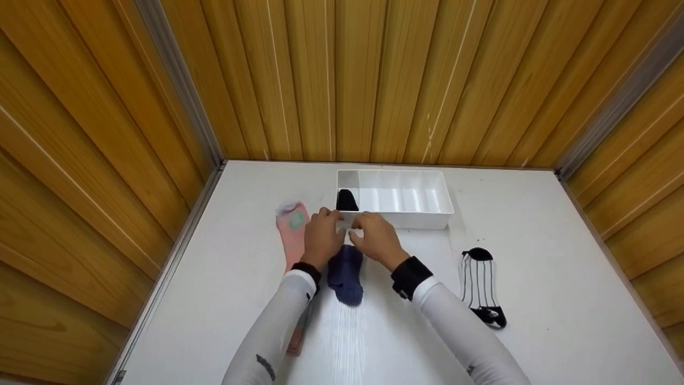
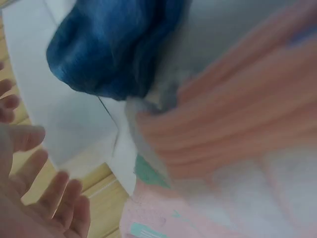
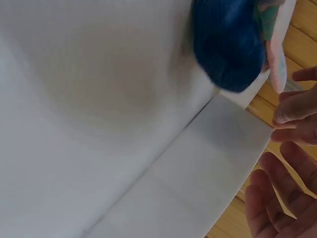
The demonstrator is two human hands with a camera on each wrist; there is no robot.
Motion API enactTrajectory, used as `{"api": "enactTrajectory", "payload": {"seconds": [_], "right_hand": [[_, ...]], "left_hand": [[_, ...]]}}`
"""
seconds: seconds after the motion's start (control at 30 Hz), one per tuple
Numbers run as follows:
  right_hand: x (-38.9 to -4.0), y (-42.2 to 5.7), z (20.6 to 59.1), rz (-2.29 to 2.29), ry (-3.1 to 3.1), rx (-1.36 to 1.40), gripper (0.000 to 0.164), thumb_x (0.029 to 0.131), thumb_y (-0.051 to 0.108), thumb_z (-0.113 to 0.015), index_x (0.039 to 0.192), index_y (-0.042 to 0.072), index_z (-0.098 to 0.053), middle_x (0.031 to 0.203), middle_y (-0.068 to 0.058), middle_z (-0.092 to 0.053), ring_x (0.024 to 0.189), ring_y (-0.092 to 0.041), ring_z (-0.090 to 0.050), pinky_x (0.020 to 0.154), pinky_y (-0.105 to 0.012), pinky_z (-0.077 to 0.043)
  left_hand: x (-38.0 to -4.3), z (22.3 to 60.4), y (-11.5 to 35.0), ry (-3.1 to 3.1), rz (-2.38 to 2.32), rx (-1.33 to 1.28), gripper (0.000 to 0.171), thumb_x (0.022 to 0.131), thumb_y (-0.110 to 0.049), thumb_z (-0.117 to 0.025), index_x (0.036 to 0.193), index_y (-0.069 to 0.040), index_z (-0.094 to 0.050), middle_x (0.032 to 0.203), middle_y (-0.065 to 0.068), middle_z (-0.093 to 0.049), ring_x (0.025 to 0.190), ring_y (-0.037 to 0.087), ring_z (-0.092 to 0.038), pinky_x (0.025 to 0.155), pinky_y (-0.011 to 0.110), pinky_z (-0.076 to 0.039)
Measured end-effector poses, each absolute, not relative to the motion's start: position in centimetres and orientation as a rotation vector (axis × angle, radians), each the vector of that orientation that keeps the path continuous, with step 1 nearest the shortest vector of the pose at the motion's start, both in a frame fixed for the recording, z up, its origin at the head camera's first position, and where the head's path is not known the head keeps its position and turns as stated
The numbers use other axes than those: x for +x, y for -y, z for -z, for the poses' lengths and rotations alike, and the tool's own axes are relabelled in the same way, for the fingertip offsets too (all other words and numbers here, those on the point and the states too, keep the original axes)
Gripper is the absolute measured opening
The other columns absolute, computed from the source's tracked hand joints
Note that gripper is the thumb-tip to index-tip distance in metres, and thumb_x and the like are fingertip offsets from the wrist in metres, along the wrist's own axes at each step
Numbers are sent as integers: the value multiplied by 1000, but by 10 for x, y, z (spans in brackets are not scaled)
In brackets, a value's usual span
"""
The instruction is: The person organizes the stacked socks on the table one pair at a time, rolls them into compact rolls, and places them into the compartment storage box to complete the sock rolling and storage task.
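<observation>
Both hands are side by side just in front of the white box. My left hand (image 1: pixel 323 235) has relaxed, slightly bent fingers with nothing between them, as the left wrist view also shows. Facing it, my right hand (image 1: pixel 378 238) has loosely bent fingers and holds nothing. A folded navy sock (image 1: pixel 346 278) lies on the table, just nearer than the hands and between the wrists. Inside the left compartment of the white divided box (image 1: pixel 401 220) stands a black sock (image 1: pixel 347 200). A pink sock (image 1: pixel 292 240) with a green label lies left of my left hand, partly covered by it.
At the right, a black-and-white striped sock (image 1: pixel 481 286) lies flat on the white table (image 1: pixel 545 256). Brownish-pink fabric (image 1: pixel 295 342) shows beside the left forearm. Wood-look panels (image 1: pixel 352 80) enclose the table at the back and sides.
</observation>
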State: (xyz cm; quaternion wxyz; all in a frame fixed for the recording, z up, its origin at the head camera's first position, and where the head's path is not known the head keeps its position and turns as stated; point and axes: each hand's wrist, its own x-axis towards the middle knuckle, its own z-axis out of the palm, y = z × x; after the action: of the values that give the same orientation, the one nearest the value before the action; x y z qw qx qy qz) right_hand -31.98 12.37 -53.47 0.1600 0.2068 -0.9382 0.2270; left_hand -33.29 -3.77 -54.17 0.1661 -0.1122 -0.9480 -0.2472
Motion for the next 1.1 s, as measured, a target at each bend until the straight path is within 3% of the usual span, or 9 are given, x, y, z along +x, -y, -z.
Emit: {"api": "enactTrajectory", "payload": {"seconds": [0.13,0.23,0.43,0.73,0.9,1.1], "right_hand": [[-296,-126,541,-708,2815,662,12,84,21,-76,90,11,-71,86,-1,-65,81,-18,-60,70,-34,-51],[-277,-125,552,-737,2909,769,7,81,17,-78,84,14,-72,84,3,-64,78,-12,-58,69,-30,-49],[-252,-119,563,-572,2959,973,9,85,23,-75,85,15,-72,94,0,-65,80,-12,-58,70,-29,-50],[-242,-121,571,-410,2890,958,14,88,30,-74,88,16,-69,94,-2,-63,81,-19,-60,63,-31,-51],[-238,-138,571,-457,2887,892,15,88,30,-74,85,16,-69,91,-1,-63,78,-18,-58,62,-32,-50],[-225,-174,570,-531,2944,761,16,85,31,-76,85,16,-70,93,1,-62,80,-17,-59,66,-36,-51]], "left_hand": [[-314,539,42,2793,687,-400,31,85,-23,-79,113,-15,-70,110,9,-65,99,32,-63,80,50,-51],[-296,542,46,2936,620,-536,17,81,-21,-80,95,-15,-73,92,5,-69,87,28,-65,79,50,-50],[-271,553,47,3008,411,-613,12,80,-14,-78,72,-14,-69,73,2,-69,73,24,-67,72,47,-54],[-257,554,37,2978,224,-607,15,86,-16,-72,72,-9,-70,74,8,-71,71,26,-71,64,43,-58],[-254,559,26,2966,418,-628,18,83,-13,-74,67,-11,-66,72,6,-70,68,24,-69,62,41,-57],[-245,563,-3,2959,526,-742,17,85,-18,-76,72,-12,-67,76,4,-71,70,22,-69,63,38,-56]]}}
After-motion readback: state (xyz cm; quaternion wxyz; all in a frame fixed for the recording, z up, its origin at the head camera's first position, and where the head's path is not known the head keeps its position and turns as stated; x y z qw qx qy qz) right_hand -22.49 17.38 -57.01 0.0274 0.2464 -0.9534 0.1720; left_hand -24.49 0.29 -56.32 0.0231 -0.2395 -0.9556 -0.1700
